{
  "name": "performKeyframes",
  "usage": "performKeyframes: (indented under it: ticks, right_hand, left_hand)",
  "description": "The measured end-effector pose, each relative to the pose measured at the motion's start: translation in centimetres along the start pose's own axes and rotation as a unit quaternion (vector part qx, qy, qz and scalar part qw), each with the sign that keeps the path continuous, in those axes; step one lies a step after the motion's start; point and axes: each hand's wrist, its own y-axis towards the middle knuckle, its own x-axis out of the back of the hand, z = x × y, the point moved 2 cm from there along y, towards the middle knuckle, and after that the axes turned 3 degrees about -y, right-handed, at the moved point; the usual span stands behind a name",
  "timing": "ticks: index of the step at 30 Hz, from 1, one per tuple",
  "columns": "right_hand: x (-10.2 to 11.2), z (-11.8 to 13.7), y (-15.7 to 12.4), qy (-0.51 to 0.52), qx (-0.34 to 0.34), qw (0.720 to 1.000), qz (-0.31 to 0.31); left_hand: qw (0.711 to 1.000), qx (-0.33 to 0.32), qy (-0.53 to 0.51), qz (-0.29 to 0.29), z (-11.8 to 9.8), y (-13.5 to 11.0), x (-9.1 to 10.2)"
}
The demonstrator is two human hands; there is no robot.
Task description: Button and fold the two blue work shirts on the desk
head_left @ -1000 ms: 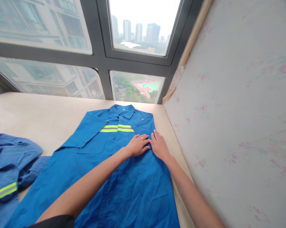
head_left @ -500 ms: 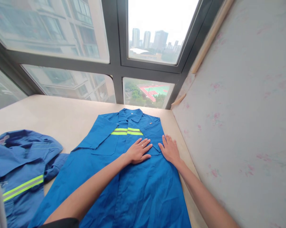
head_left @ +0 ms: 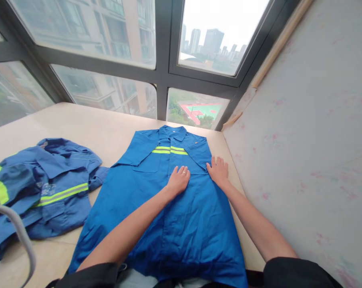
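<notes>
Spread apart from a second ago, the left hand (head_left: 178, 180) lies flat mid-chest on the blue shirt (head_left: 171, 224) and the right hand (head_left: 218, 171) lies flat at its right side, neither gripping. The shirt lies face up along the right edge of the table (head_left: 87, 124), and the smoothing seems to be working outward.

A pale wooden table (head_left: 87, 128) meets dark-framed windows (head_left: 163, 76) and a floral-papered wall (head_left: 304, 120) in daylight.
</notes>
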Motion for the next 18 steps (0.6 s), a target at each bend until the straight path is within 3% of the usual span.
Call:
performKeyframes:
  ticks: [6,11,14,18]
  right_hand:
    - [3.7,3.8,-1.5,0.001,0.022,0.999,-0.026]
    - [7.8,11.5,-8.4,0.084,0.204,0.975,-0.016]
    - [8.8,14.6,-13.3,0.144,0.28,0.949,0.017]
    - [7.8,15.0,-15.3,0.161,0.265,0.948,0.069]
  left_hand:
    - [0.996,0.049,-0.074,-0.028,-4.8,-7.8,1.0]
    - [0.982,0.142,-0.11,-0.056,-7.3,-14.9,0.7]
    - [0.975,0.192,-0.094,-0.061,-6.7,-18.6,0.6]
    - [0.964,0.245,-0.057,-0.081,-3.3,-21.6,0.6]
